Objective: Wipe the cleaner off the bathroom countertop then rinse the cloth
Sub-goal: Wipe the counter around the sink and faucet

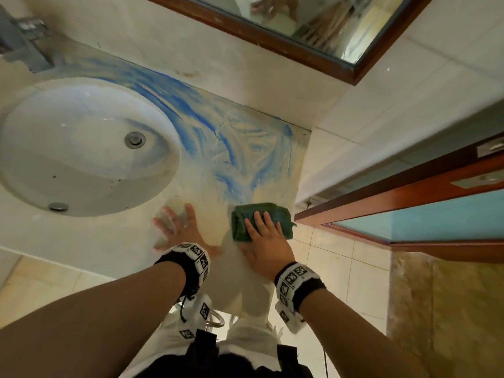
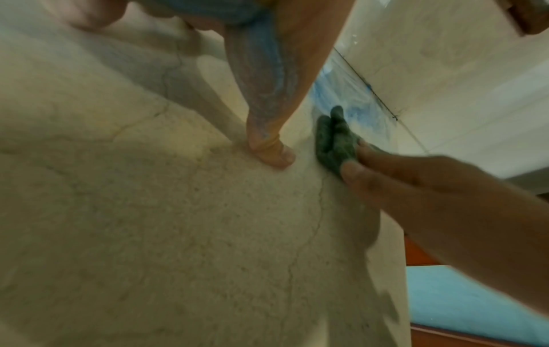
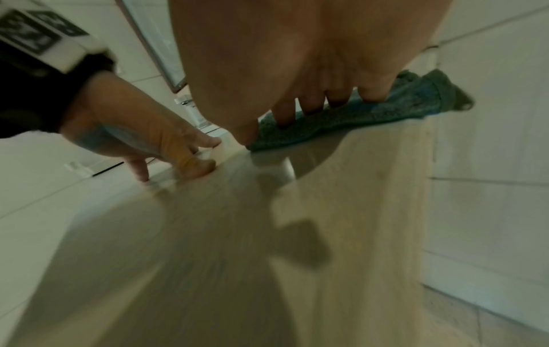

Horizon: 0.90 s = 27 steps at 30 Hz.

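- While the left hand [image 1: 177,230] is lying flat with fingers spread on the countertop [image 1: 114,241] near its front edge, just right of the sink [image 1: 81,148], it is gripping nothing.
- The right hand [image 1: 266,242] is pressing down with straight fingers [image 3: 312,103] on the folded green cloth [image 1: 261,222], holding it flat, not curled round it.
- The cloth is sitting at the front right corner of the countertop, one end reaching the right edge.
- Blue cleaner [image 1: 212,126] is streaking the surface from behind the sink toward the back right corner, stopping just short of the cloth.
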{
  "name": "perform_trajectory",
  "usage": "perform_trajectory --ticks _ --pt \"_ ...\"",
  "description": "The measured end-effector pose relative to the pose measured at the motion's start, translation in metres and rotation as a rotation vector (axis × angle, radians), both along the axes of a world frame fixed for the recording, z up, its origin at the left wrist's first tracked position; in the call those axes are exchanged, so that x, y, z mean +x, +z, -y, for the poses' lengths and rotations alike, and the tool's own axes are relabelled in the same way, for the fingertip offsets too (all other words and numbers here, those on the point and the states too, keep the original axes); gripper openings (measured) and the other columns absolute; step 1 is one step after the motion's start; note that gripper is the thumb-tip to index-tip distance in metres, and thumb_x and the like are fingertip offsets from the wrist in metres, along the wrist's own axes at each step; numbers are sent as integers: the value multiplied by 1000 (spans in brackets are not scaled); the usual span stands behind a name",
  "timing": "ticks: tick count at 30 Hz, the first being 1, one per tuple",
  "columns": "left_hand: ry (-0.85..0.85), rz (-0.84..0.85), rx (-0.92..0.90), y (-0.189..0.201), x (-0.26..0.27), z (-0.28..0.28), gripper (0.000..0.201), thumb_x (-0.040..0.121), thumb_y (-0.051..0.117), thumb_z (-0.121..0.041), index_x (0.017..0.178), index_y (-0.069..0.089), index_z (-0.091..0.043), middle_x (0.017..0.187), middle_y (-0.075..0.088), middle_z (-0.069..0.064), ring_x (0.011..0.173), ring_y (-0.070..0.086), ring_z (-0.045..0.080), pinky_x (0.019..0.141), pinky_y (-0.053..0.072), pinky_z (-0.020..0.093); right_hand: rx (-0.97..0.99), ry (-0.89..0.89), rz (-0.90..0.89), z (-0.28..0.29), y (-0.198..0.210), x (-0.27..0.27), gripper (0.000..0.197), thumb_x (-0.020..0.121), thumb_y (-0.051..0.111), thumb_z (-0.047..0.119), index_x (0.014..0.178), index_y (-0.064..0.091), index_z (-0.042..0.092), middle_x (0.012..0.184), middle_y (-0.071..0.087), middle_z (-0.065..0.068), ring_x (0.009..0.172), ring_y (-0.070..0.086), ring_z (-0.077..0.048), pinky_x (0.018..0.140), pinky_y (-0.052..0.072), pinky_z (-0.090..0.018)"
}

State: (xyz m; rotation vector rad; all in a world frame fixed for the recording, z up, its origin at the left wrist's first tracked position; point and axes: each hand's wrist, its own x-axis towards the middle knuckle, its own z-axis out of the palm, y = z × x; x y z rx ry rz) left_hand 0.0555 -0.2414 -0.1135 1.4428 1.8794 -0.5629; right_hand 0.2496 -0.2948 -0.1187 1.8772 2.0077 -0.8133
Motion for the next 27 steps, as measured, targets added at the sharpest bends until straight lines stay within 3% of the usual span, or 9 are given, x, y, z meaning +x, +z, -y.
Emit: perform_trajectory --ticks 7,15,17,20,23,25,27 --pt "41 11 -19 0 1 -1 141 56 78 -71 148 -23 -39 153 -39 6 141 -28 42 104 24 73 65 95 -34 -89 -5 -22 67 98 31 55 156 11 26 164 -1 -2 150 -6 -24 120 -2 -49" --pt "8 -36 -29 6 -2 0 139 56 74 -76 147 -26 -41 152 -40 3 142 -25 41 106 27 69 -33 207 -35 -3 9 20 64 100 30 46 156 6 27 164 -6 1 149 -13 -22 118 -11 -44" --pt "-5 -41 -11 5 -2 1 140 54 72 -79 146 -26 -41 153 -39 3 143 -24 40 104 30 66 -45 243 -16 -3 8 24 65 99 31 46 156 5 27 164 -7 1 149 -13 -23 117 -11 -46" --pt "-21 -47 30 4 -8 4 140 50 69 -84 146 -24 -43 155 -35 1 145 -22 37 105 31 62 -21 302 -23 -36 4 15 67 99 32 47 156 4 27 163 -7 0 149 -13 -23 118 -8 -50" --pt "-32 -44 73 4 -18 5 127 60 67 -81 151 -13 -42 158 -28 -3 148 -15 30 113 25 56 30 338 -46 -83 -1 -5 68 99 32 51 156 5 26 164 -5 -1 149 -10 -24 119 -5 -53" --pt "-24 -51 77 7 -28 1 124 63 65 -80 152 -11 -41 159 -26 -5 149 -14 27 115 18 58 53 326 -50 -109 -1 -19 69 98 32 52 156 7 25 164 -3 -1 150 -8 -25 119 -3 -54" --pt "23 -79 67 8 -39 -5 126 61 65 -82 151 -14 -41 159 -26 -5 148 -15 32 114 16 63 50 307 -37 -119 1 -27 67 98 29 53 156 9 26 164 -1 0 150 -7 -24 120 -1 -53"
